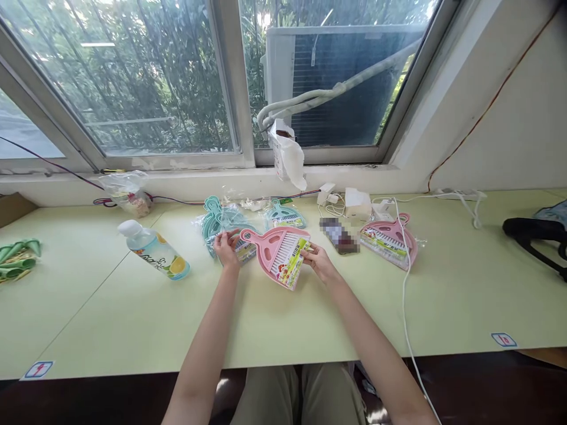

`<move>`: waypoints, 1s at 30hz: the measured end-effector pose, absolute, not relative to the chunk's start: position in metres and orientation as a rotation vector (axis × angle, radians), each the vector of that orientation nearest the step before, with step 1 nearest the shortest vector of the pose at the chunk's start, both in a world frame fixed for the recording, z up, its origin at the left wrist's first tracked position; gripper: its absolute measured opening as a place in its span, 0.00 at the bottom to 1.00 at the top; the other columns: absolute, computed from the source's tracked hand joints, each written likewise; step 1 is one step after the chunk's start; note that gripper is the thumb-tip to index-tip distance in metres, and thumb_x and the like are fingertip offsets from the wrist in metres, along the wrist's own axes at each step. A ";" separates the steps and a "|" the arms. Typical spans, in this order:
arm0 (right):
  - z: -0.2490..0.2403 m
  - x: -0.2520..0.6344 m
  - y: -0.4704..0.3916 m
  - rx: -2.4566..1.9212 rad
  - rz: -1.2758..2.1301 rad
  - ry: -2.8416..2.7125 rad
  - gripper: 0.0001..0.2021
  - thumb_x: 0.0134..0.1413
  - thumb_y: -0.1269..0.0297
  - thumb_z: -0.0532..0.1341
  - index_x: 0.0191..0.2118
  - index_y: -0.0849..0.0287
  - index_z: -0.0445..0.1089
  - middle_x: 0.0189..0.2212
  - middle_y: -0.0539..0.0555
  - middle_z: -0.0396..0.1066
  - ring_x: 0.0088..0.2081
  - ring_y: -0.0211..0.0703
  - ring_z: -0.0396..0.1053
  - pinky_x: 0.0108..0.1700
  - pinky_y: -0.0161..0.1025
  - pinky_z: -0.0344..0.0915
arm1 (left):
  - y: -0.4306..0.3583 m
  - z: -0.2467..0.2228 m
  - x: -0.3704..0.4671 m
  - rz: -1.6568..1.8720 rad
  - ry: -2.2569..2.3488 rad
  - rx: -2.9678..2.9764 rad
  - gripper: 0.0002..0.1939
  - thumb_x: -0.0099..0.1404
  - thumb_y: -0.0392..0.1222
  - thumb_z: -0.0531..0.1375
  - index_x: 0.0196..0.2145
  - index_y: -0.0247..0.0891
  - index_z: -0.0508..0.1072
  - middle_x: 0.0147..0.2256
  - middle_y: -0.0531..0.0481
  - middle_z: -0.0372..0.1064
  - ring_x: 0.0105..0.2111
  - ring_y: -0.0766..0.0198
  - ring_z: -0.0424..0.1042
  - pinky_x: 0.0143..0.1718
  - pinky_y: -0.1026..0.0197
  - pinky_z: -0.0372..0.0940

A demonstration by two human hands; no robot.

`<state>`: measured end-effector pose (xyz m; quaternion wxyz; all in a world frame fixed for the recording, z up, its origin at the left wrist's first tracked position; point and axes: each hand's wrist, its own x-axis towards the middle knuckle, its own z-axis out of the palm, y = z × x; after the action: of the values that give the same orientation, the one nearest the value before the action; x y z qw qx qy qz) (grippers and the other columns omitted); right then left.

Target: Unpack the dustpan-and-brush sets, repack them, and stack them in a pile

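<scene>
A pink mini dustpan-and-brush set [279, 252] with a yellow-green label is held just above the pale green table [287, 319], tilted toward me. My left hand [227, 247] grips it near the handle end on the left. My right hand [319, 262] pinches its right edge by the label. Behind the left hand lies a pile of teal dustpan sets in clear wrap [221, 221]. A second teal set [283, 215] lies behind the pink one. Another wrapped pink set [390, 239] rests to the right.
A clear bottle with a lemon label [153, 249] lies on its side at left. Green plastic items [18, 257] sit at the far left, a plastic bag [126, 192] by the window. White chargers and a cable [404, 283] trail right; a black object [534, 236] lies far right.
</scene>
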<state>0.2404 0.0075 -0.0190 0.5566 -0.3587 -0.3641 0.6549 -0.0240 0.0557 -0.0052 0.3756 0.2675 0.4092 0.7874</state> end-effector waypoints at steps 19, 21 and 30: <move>-0.030 0.249 0.019 -0.881 1.341 -0.674 0.21 0.32 0.67 0.72 0.38 0.59 0.71 0.35 0.53 0.76 0.36 0.43 0.75 0.38 0.40 0.75 | 0.044 0.003 -0.020 2.401 1.718 0.825 0.21 0.62 0.42 0.52 0.51 0.40 0.51 0.40 0.47 0.57 0.40 0.63 0.64 0.43 0.59 0.60; -0.030 0.249 0.018 -0.879 1.330 -0.670 0.21 0.32 0.66 0.72 0.39 0.59 0.71 0.35 0.53 0.76 0.36 0.42 0.75 0.39 0.40 0.74 | 0.033 0.008 -0.012 2.444 1.855 0.996 0.23 0.61 0.43 0.54 0.53 0.38 0.54 0.43 0.44 0.56 0.43 0.60 0.62 0.46 0.57 0.58; -0.028 0.250 0.018 -0.829 1.224 -0.616 0.18 0.36 0.64 0.70 0.38 0.57 0.70 0.37 0.52 0.75 0.40 0.42 0.74 0.43 0.40 0.73 | 0.004 -0.003 0.050 1.296 1.485 1.698 0.28 0.66 0.54 0.45 0.13 0.40 0.64 0.14 0.51 0.57 0.19 0.64 0.61 0.29 0.61 0.56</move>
<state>0.2500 0.0181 -0.0275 0.6961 -0.3717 -0.2762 0.5486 0.0496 0.0036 -0.0031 0.2669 0.6289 0.5500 0.4803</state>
